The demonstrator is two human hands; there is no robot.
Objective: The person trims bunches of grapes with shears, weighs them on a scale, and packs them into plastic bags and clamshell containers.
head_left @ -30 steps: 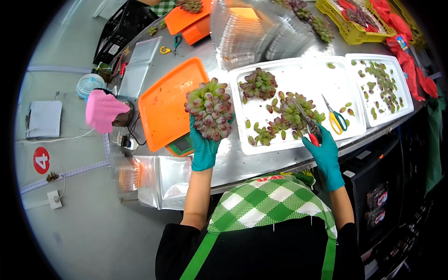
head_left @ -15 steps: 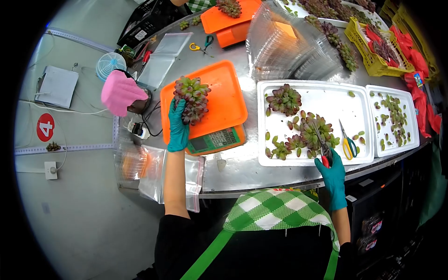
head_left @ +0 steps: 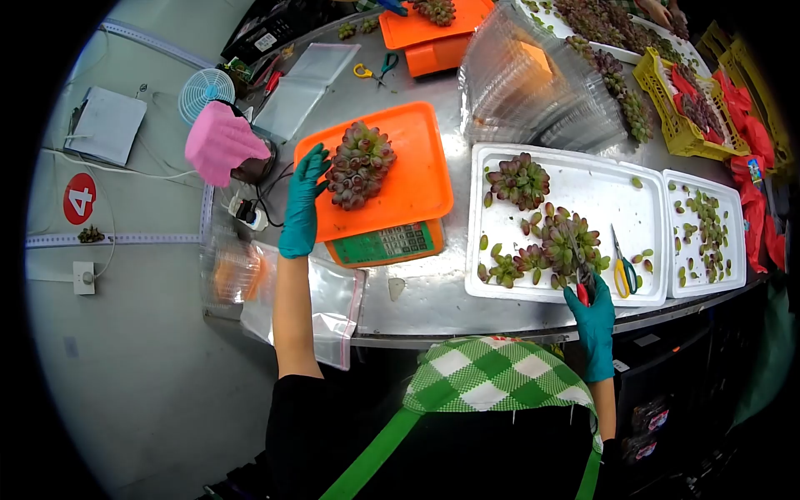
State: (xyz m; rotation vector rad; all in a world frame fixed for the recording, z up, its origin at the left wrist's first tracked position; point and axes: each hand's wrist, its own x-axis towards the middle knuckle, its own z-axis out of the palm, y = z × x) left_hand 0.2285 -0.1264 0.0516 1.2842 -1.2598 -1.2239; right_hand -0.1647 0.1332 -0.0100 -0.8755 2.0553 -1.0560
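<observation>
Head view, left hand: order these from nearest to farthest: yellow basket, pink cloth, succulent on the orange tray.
From the left hand:
1. Succulent, just to its right, on the orange tray.
2. Pink cloth, to its left.
3. Yellow basket, at upper right.

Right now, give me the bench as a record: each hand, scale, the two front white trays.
weighing: orange digital scale; display unreadable
load: succulent rosette on its pan
left: teal-gloved left hand, open beside that rosette; contact unclear
right: teal-gloved right hand, holding red-handled cutters, blades over the front succulent cluster
tray 1: larger white tray; that cluster, another rosette, loose leaves, yellow-and-teal scissors
tray 2: smaller white tray; scattered leaves
</observation>
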